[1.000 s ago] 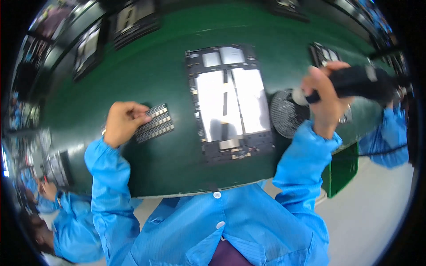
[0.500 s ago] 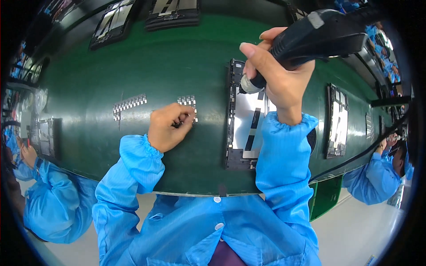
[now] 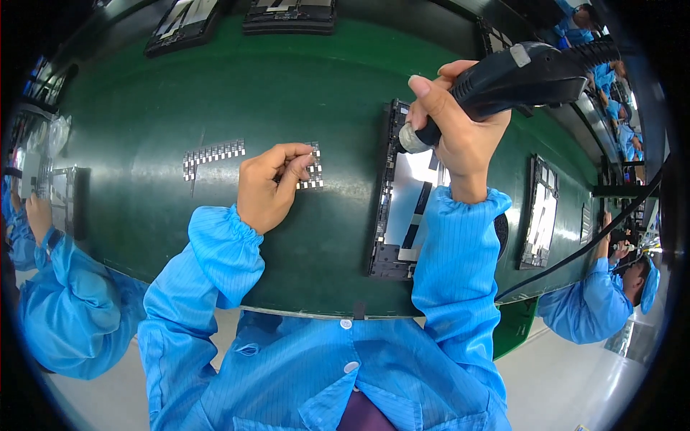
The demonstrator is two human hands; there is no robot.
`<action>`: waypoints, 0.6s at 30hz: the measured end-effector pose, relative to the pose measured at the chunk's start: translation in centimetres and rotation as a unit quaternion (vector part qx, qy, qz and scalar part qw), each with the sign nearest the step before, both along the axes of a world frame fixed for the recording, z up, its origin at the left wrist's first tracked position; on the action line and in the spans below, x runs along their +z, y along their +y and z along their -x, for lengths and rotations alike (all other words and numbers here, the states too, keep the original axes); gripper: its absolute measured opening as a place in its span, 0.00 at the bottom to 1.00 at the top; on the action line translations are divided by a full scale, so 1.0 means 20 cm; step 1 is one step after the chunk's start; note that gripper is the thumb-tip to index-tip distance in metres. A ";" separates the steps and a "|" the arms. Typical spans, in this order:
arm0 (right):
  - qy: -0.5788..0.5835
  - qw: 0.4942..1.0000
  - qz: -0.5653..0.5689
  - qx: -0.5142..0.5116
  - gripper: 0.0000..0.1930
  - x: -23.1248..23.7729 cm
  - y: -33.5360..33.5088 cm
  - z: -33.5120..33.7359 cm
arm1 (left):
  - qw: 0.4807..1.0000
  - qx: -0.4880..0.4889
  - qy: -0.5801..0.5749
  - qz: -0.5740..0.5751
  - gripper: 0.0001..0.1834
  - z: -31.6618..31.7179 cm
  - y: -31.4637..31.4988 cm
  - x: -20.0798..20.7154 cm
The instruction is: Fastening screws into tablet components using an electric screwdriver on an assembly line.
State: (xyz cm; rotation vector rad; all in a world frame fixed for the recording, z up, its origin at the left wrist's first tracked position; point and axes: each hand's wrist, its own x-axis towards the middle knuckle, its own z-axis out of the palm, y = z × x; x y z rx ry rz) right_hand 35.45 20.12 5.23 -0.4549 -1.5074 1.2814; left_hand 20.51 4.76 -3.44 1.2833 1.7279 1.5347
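My left hand is pinched closed over a small sheet of black and silver pieces on the table. Whether a loose piece is between its fingertips is hidden. In my right hand is a black corded hand tool with a ribbed grip and a pale tip. That tip is over the upper part of an opened flat electronic device, which has a black frame and a silver panel. My right hand and sleeve cover part of the device.
Another strip of small pieces lies left on the green table. More opened devices lie to the right and at the far edge. A black cable crosses the right side. Co-workers in blue sit either side.
The tool has come lower, with its tip slightly further right over the device. My left hand has shifted slightly, its fingertips higher on the sheet. The view has also moved a little.
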 end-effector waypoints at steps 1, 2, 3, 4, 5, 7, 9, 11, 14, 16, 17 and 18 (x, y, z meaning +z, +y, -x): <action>0.000 1.000 0.003 -0.001 0.12 0.00 0.00 0.00 | 1.000 0.000 0.000 -0.001 0.06 -0.01 0.00 0.00; 0.000 1.000 0.002 -0.001 0.12 0.00 0.00 0.00 | 0.999 0.014 -0.052 -0.002 0.06 -0.02 0.01 0.01; 0.001 1.000 -0.002 -0.002 0.12 0.00 0.00 -0.01 | 0.994 0.029 -0.103 -0.003 0.07 -0.03 0.01 0.01; 0.003 1.000 -0.006 -0.001 0.11 0.00 0.00 -0.01 | 0.994 0.029 -0.103 -0.003 0.07 -0.02 0.00 0.01; 0.003 1.000 -0.006 -0.001 0.11 0.00 0.00 -0.01 | 0.996 0.028 -0.087 -0.008 0.07 -0.02 0.00 0.00; 0.000 1.000 0.009 -0.004 0.11 0.00 -0.01 -0.01 | 0.997 0.027 -0.072 -0.012 0.07 -0.01 0.00 -0.01; 0.001 1.000 0.005 0.005 0.11 0.00 -0.01 0.00 | 0.999 0.019 0.000 -0.044 0.09 0.00 0.00 -0.01; 0.002 1.000 0.001 0.014 0.11 -0.01 -0.03 0.01 | 0.999 0.015 0.008 -0.047 0.09 0.00 0.00 -0.01; 0.001 0.999 -0.012 0.030 0.11 -0.01 -0.04 0.02 | 0.999 0.013 0.017 -0.045 0.11 0.00 0.00 0.00; 0.012 0.999 -0.022 0.032 0.11 -0.02 -0.04 0.01 | 0.999 0.015 0.017 -0.039 0.11 0.00 0.00 0.00; 0.012 0.999 -0.022 0.032 0.11 -0.02 -0.03 0.01 | 0.999 0.021 0.020 -0.039 0.11 0.01 0.00 0.00; 0.007 0.999 -0.032 0.037 0.11 -0.02 -0.03 0.01 | 0.999 0.028 0.023 -0.040 0.12 0.01 0.00 0.00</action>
